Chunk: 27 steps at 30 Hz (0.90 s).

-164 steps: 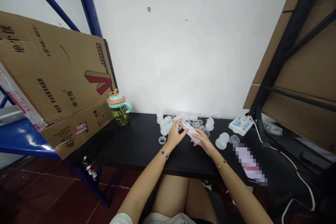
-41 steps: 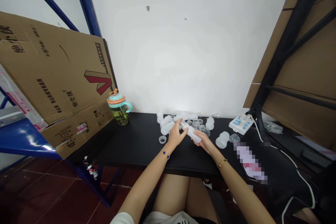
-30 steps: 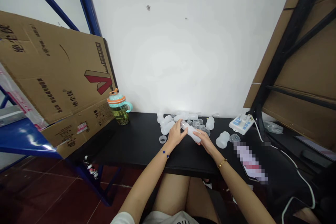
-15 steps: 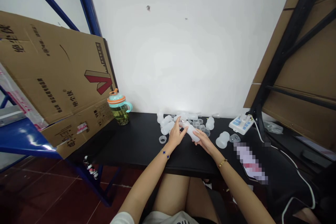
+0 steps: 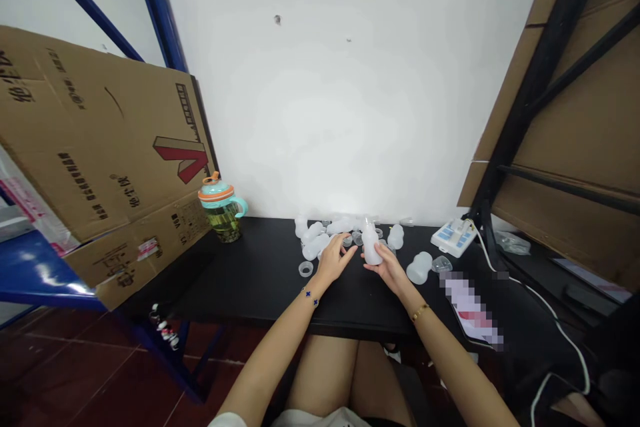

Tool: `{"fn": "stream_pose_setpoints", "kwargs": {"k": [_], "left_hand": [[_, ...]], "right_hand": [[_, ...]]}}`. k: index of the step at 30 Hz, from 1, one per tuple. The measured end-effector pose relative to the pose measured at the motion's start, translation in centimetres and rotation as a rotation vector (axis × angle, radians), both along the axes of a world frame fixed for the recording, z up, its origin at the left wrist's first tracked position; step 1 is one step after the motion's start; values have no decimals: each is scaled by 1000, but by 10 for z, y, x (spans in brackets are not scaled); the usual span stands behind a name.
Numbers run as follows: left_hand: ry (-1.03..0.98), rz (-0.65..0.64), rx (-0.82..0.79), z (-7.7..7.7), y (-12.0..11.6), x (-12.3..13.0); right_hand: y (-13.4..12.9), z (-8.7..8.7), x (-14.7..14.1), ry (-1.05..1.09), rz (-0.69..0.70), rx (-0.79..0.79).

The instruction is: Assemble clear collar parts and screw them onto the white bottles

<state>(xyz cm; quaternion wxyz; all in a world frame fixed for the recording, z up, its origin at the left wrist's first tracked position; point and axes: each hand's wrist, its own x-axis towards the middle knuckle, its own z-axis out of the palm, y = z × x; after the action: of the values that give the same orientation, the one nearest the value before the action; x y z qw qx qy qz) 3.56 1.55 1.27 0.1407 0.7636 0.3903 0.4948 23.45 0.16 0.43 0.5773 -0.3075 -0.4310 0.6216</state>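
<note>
Held upright in the curled right hand (image 5: 389, 267): a frosted plastic bottle (image 5: 371, 247); left hand (image 5: 334, 259) just beside, fingers spread, empty (more bottles (image 5: 316, 247) strewn over the black table (image 5: 250, 287)).

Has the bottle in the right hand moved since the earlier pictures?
Yes. The bottle has swung from leaning sideways to standing upright in the right hand, roughly square to the back edge of the table.

A teal-lidded plastic tumbler (image 5: 222, 213) of yellowish liquid (handle turned right) stands on the black table (image 5: 240, 287) beside a tilted cardboard box (image 5: 105, 140).
</note>
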Motion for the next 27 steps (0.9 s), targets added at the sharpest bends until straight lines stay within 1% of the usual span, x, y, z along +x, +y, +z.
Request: {"fn": "stream_pose_setpoints", "kwargs": {"k": [7,27], "left_hand": [[18,-11,-4,0,-1,1],[41,-7,5,3,-4,0]], "right_hand": [[-4,6,-2,2,-16,18],[-6,8,-2,-3,-46,42]]}}
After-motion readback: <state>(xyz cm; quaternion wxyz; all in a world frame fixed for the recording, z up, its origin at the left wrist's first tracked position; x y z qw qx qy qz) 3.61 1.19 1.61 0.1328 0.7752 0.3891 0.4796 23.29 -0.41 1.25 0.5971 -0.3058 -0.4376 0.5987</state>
